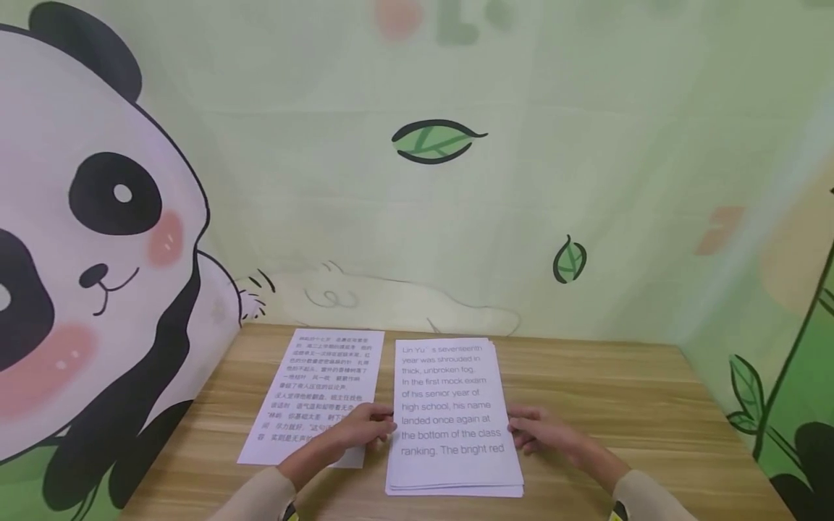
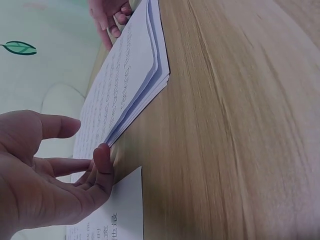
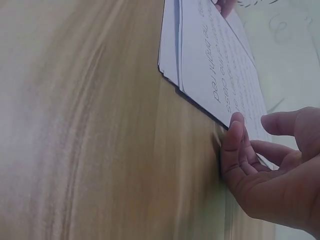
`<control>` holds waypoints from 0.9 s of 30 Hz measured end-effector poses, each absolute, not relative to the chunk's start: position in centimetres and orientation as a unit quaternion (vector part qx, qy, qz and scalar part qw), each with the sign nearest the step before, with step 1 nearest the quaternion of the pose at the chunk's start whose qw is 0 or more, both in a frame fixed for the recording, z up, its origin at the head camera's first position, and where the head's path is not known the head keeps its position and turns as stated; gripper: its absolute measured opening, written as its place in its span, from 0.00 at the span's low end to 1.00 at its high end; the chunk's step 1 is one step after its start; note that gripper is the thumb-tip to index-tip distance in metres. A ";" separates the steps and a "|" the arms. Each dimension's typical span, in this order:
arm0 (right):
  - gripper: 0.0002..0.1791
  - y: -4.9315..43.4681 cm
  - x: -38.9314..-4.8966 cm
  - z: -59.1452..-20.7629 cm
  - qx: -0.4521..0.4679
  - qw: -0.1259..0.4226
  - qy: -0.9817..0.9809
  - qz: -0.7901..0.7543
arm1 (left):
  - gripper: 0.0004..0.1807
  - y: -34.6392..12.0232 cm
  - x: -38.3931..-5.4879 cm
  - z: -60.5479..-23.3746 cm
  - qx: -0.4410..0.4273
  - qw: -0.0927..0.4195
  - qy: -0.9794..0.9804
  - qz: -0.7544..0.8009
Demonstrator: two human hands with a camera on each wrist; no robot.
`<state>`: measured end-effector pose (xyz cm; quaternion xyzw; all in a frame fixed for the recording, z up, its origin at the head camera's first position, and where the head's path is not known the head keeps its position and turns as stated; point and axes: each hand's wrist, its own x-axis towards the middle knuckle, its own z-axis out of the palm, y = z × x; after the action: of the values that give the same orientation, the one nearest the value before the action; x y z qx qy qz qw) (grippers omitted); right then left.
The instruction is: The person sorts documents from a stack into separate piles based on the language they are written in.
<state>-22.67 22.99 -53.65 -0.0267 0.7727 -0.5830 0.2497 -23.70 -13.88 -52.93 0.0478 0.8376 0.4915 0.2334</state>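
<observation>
A stack of paper sheets (image 1: 449, 467) lies on the table, its top sheet printed with large English text. Its lower corners show several slightly uneven layers, clearest in the wrist views. My left hand (image 1: 352, 428) is at the stack's left edge, fingertips touching the side of the paper. On the opposite edge, my right hand (image 1: 546, 430) touches the sheets with loosely bent fingers. Both thumbs (image 2: 62, 127) stand apart from the fingers, and neither presses on the top sheet. Partly under my left hand and forearm lies a single sheet with Chinese text (image 1: 313, 391).
The wooden table (image 1: 599, 391) stretches out on both sides of the papers. Behind it hangs a green backdrop (image 1: 339, 181) with a large panda (image 1: 130, 275) at the left and drawn leaves. The single sheet lies slanted, close to the stack's left side.
</observation>
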 end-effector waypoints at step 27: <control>0.28 21.9 -21.7 -53.8 0.023 0.203 0.713 -0.671 | 0.26 -14.2 -23.3 -53.4 0.038 0.198 0.785 0.587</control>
<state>-21.68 21.90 -53.81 0.0231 0.7128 -0.6710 0.2027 -23.29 -14.25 -53.41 0.0377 0.7845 0.5866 0.1975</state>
